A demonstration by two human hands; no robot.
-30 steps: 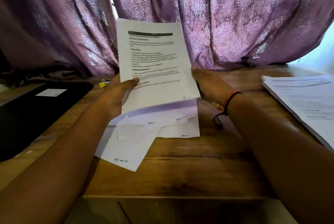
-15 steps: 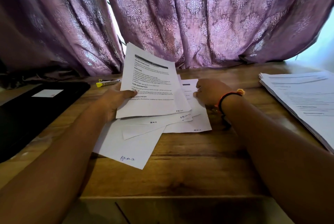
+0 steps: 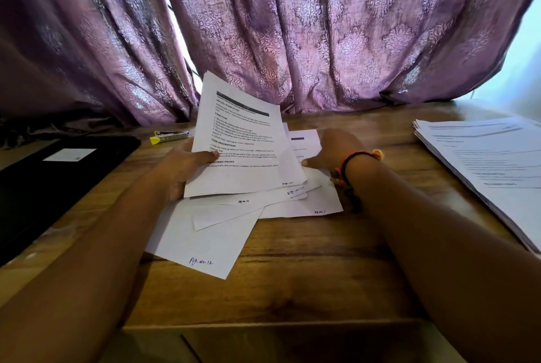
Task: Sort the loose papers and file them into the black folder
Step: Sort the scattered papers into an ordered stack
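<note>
1. Sitting unchanged at far L: the black folder (image 3: 58, 181), shut and flat on the table (image 3: 292, 275), w/ a white label (image 3: 70, 155) on its cover. Nothing seen filed in it yet. A yellow-tipped marker (image 3: 168, 138) lies just past its R corner.
2. The left hand (image 3: 187, 163) shared the printed sheet (image 3: 243, 152) w/ the other hand 1 s ago, up high vs. the curtain (image 3: 322, 40). Now it grips the sheet alone, thumb on the face and fingers behind. The sheet is lowered & tilted over the pile.
3. The right hand (image 3: 333, 152) has let go & dropped onto the loose pile (image 3: 205, 239). Its knuckles are up and the thumb tip is on a sheet. Can't tell if the fingers pinch a page or just press, as they're hidden.
4. Meaning, prob.: top page read & ID'd, and the free hand now hunts the next pg. Sorting is mid-way; filing not begun.
5. Look of the papers:
   - The held sheet is white, w/ a black header bar, bold headings & a handwritten pg no. at bottom R, too small to read.
   - The pile is fanned, skewed & overlapping, directly under the held sheet.
   - The nearest sheet is marked "Pg-No-12"; another looks like 10.
   - The sheets look thin and floppy, so likely to slide.
6. Far R: the side stack (image 3: 491, 163) is thick, printed, roughly squared and partly out of frame, well apart from the pile. Could be already-sorted pgs; that's a guess.
</note>
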